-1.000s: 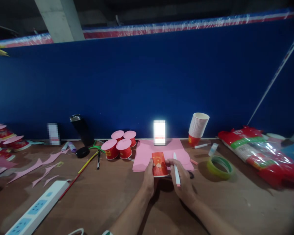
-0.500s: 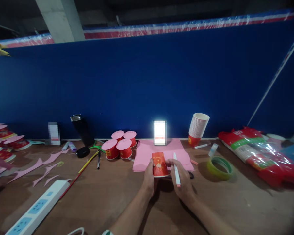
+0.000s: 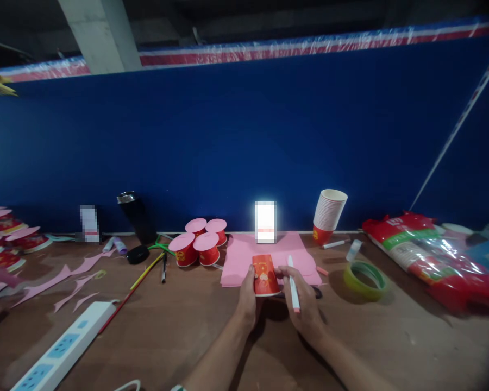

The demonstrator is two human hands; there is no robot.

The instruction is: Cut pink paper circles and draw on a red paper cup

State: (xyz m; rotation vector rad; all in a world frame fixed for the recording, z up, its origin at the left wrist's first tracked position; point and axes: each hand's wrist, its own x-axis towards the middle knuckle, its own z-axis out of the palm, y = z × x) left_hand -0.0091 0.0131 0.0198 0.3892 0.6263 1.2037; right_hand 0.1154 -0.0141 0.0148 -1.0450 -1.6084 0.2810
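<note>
A red paper cup (image 3: pixel 265 275) with gold print is held upside down, its white rim downward, above the front edge of a stack of pink paper (image 3: pixel 244 251). My left hand (image 3: pixel 248 298) is closed around the cup's left side. Against its right side rest fingertips of my right hand (image 3: pixel 303 301), which also grips a white marker (image 3: pixel 294 290) with a pinkish end pointing toward me. Partly hidden behind the right hand, a dark handle, perhaps of scissors (image 3: pixel 318 293), lies on the table.
Left of the paper stand several red cups with pink paper tops (image 3: pixel 206 247), a black bottle (image 3: pixel 136 217) and a power strip (image 3: pixel 65 345). Rightward are stacked cups (image 3: pixel 330 212), a tape roll (image 3: pixel 365 279) and a red plastic package (image 3: pixel 424 255). A blue partition (image 3: pixel 244 136) closes the back.
Both hands, the cup and the marker keep almost the same place. The view has shifted very slightly. At the far left edge, a pink piece among the cups has moved.
</note>
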